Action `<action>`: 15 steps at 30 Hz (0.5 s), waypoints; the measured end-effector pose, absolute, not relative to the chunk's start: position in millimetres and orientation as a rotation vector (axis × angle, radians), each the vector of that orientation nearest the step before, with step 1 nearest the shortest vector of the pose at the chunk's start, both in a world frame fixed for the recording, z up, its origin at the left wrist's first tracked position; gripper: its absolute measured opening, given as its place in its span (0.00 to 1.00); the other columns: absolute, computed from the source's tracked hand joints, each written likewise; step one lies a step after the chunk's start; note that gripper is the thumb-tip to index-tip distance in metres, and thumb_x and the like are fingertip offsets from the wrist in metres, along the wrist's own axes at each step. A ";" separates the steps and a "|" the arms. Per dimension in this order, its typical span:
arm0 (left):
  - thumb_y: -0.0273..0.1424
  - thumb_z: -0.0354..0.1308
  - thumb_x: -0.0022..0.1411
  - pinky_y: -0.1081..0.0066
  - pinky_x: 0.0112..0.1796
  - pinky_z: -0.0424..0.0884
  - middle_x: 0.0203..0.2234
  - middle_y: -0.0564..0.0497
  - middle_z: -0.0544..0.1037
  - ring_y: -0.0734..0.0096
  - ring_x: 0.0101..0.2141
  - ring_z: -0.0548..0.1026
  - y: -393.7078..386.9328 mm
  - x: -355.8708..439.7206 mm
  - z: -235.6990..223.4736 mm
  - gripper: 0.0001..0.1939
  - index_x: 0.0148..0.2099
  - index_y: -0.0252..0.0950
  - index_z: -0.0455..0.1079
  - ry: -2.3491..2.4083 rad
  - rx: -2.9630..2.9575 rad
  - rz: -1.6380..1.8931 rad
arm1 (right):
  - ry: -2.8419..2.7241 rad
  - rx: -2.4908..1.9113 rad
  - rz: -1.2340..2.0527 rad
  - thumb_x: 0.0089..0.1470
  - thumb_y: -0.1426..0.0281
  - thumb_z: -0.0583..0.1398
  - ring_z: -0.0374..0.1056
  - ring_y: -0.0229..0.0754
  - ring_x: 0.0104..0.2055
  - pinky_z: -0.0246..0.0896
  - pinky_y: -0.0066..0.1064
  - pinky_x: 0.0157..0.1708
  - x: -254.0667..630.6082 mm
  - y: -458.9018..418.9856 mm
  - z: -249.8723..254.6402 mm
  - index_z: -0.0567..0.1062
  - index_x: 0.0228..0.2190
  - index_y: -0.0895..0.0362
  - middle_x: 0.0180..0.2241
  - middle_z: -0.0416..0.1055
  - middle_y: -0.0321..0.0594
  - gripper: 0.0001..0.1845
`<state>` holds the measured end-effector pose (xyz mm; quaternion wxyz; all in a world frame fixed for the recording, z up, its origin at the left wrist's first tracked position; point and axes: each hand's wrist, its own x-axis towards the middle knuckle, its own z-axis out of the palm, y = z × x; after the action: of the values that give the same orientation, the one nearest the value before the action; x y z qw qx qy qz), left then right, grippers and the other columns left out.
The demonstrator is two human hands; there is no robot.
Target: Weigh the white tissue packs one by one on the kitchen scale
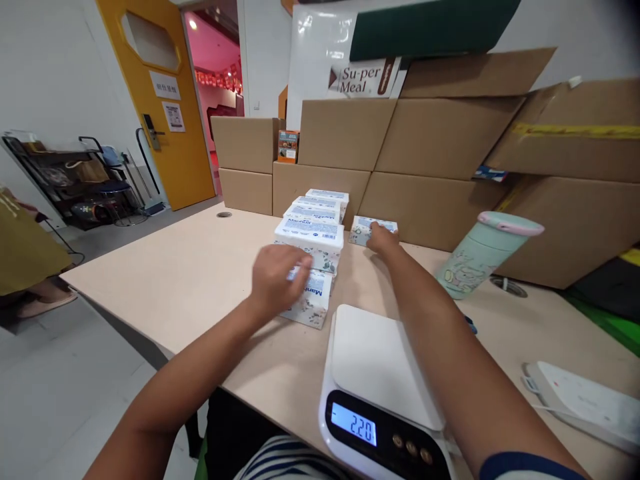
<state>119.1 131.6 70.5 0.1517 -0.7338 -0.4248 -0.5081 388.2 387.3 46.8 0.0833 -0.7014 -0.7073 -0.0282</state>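
Note:
My right hand (384, 239) reaches to the far side of the table and grips a white tissue pack (361, 231) with a printed leaf pattern. My left hand (277, 280) is loosely curled above the nearest pack in a row, its thumb and index finger apart; some fingers are hidden. That front tissue pack (313, 312) lies partly under the hand. Behind it, several similar packs (309, 230) run back in a staggered row. Between my forearms stands a white kitchen scale (375, 353), its plate bare and its lit display reading 2.20.
Cardboard boxes (320, 183) are stacked along the table's back edge. A mint tumbler (483, 257) stands tilted-looking at the right, near a cable hole. A white power strip (585, 400) lies at the right front. At left, a person's yellow garment (30, 247) shows beyond the table.

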 end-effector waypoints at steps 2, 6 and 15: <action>0.41 0.50 0.75 0.58 0.47 0.73 0.38 0.45 0.85 0.60 0.42 0.81 140.7 96.6 83.7 0.18 0.39 0.39 0.76 -1.498 -1.880 -1.843 | -2.122 -2.091 -0.172 0.60 0.77 0.57 0.64 0.55 0.68 0.45 0.59 0.72 385.0 377.6 59.7 0.71 0.61 0.61 0.67 0.65 0.62 0.28; 0.43 0.50 0.72 0.54 0.53 0.75 0.50 0.39 0.84 0.53 0.54 0.79 145.3 50.7 82.0 0.18 0.48 0.36 0.74 -2.129 -1.716 -2.468 | -2.083 -2.008 -0.456 0.61 0.75 0.55 0.57 0.61 0.74 0.37 0.72 0.71 379.1 357.0 95.0 0.74 0.58 0.63 0.74 0.52 0.67 0.25; 0.65 0.47 0.71 0.45 0.74 0.51 0.75 0.39 0.63 0.42 0.75 0.58 113.6 24.9 6.8 0.43 0.75 0.43 0.60 -2.227 -2.461 -2.357 | -2.699 -1.455 -0.567 0.65 0.72 0.53 0.75 0.58 0.54 0.31 0.59 0.76 338.6 168.1 86.2 0.82 0.49 0.61 0.47 0.83 0.56 0.19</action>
<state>24.9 113.6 6.8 -0.4481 -0.5404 -0.4890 -0.5177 338.6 168.1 86.2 0.0115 -0.4667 -0.8655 -0.1817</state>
